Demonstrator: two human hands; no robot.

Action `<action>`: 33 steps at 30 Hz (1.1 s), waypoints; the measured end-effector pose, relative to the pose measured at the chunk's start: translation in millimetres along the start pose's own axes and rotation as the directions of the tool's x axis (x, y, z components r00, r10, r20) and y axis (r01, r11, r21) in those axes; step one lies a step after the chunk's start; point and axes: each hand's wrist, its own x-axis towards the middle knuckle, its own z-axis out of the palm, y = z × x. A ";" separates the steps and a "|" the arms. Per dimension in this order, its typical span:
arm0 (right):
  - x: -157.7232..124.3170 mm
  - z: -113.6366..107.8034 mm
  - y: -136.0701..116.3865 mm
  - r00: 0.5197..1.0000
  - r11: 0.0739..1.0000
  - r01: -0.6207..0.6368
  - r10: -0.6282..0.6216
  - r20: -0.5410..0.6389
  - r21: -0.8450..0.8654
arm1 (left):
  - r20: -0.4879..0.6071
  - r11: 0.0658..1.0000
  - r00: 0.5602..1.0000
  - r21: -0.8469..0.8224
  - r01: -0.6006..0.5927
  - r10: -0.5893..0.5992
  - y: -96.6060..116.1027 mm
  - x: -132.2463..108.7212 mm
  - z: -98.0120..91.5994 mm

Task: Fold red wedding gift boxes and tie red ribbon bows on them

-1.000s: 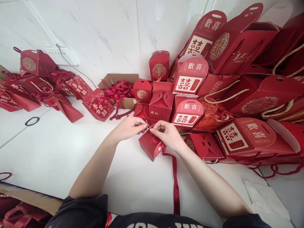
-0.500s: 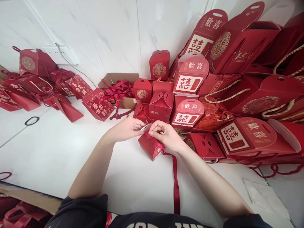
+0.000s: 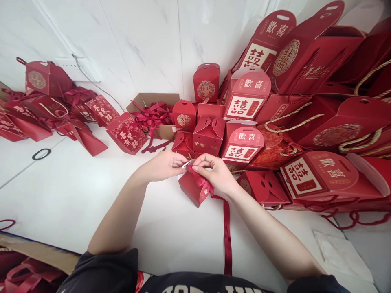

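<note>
A small red gift box (image 3: 191,188) rests tilted on the white table between my two hands. My left hand (image 3: 168,166) grips the pale-edged top flap of this box, its fingers bent behind the flap. With thumb and index finger my right hand (image 3: 210,171) pinches a dark red ribbon (image 3: 197,177) at the top of the box. The ribbon crosses the box's side, and its long tail (image 3: 227,236) trails down the table toward my body. My fingers hide part of the flap.
Behind my hands stands a cardboard box (image 3: 166,131) of tangled red ribbons. Stacked red gift boxes (image 3: 242,140) fill the right side; more boxes (image 3: 42,112) stand at the left by a power strip (image 3: 77,69). A black ring (image 3: 41,154) and a white tissue (image 3: 340,254) lie on the table.
My right hand has drawn the ribbon slightly up and left toward the flap. The left hand stays on the box, and the view has shifted slightly.
</note>
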 end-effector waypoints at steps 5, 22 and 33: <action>0.6 -0.1 2.1 0.999 0.998 -0.008 0.005 -0.041 -0.067 | 0.002 0.999 1.000 -0.046 0.002 -0.002 -2.6 -0.1 1.8; -1.9 0.3 -2.5 0.996 0.980 0.011 -0.029 -0.088 -0.197 | -0.040 1.000 0.999 -0.001 0.008 -0.008 0.9 -1.5 1.6; -2.8 2.6 -1.3 0.996 0.978 0.037 -0.052 -0.066 -0.203 | -0.014 1.000 1.000 -0.007 0.012 -0.012 4.1 -2.9 5.7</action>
